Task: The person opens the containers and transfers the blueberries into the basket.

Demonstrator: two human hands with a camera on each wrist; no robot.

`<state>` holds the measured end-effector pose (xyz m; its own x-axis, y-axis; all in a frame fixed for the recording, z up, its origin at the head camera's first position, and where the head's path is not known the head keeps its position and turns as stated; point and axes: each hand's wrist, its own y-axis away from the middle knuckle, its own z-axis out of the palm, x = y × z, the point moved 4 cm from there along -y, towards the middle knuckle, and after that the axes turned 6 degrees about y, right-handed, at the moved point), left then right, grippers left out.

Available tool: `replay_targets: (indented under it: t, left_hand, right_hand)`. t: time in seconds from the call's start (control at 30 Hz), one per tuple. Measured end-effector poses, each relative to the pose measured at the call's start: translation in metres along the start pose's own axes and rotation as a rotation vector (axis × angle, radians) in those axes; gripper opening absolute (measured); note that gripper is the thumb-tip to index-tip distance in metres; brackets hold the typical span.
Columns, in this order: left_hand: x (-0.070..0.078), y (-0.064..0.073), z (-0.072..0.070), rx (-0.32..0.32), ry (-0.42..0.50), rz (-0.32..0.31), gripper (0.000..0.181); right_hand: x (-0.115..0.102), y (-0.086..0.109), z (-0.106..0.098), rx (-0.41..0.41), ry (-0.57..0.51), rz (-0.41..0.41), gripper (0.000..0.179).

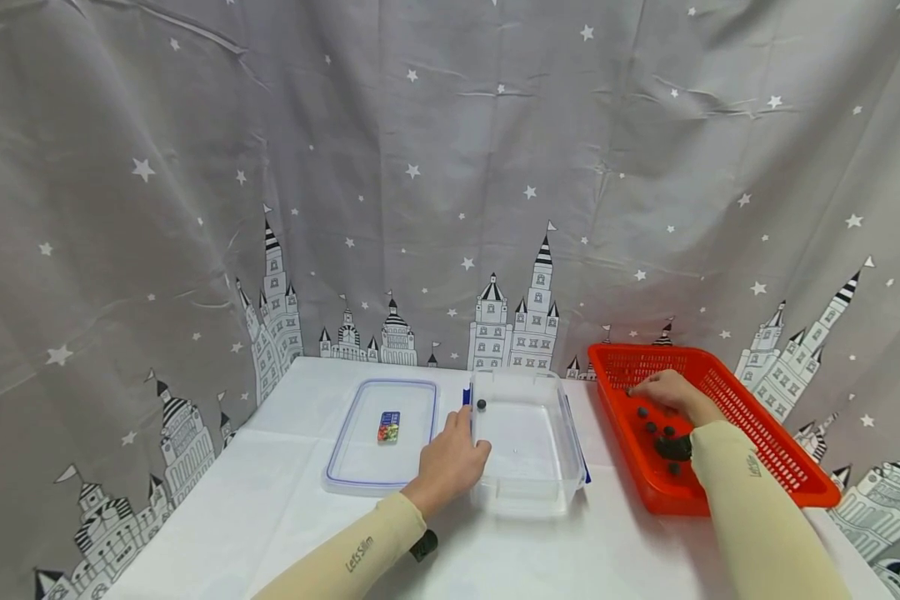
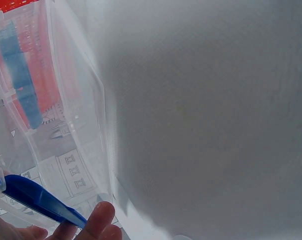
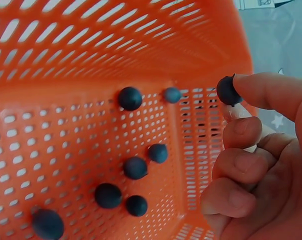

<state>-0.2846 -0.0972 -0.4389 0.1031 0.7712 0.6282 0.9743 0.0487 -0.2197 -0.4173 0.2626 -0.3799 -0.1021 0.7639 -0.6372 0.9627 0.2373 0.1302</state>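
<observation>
In the right wrist view my right hand pinches a blueberry between thumb and fingertip. It is over the red plastic basket, where several more blueberries lie scattered on the perforated bottom. My left hand grips the left side wall of a clear plastic container. Its fingertips are at the blue latch in the left wrist view. One dark blueberry sits inside the container near its back left corner.
A clear lid with a blue seal lies flat left of the container, with a small colourful label on it. Everything stands on a white-covered table. A grey curtain with stars and castles hangs behind.
</observation>
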Motion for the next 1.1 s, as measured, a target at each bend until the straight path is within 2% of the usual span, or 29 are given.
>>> replay_targets:
  t: [0.37,0.53,0.67,0.9,1.1]
  left_hand:
    - [-0.001,-0.001,0.001,-0.005,-0.005,-0.008,0.069]
    - [-0.002,-0.002,0.002,-0.009,-0.003,-0.009,0.070]
    - [-0.002,-0.001,0.003,-0.007,-0.007,-0.006,0.070]
    - [-0.002,-0.001,0.002,-0.004,0.006,-0.008,0.070]
    - [-0.001,-0.001,0.001,-0.006,0.004,-0.011,0.070]
  right_hand:
    - [0.013,0.004,0.000,0.022,-0.037,0.063,0.025]
    - [0.012,0.003,0.000,0.038,-0.038,0.049,0.022]
    - [0.003,0.002,0.001,0.062,-0.003,0.005,0.020]
    - [-0.023,-0.005,0.006,0.086,0.082,-0.067,0.035]
    - [-0.046,-0.012,0.014,0.059,0.054,-0.082,0.037]
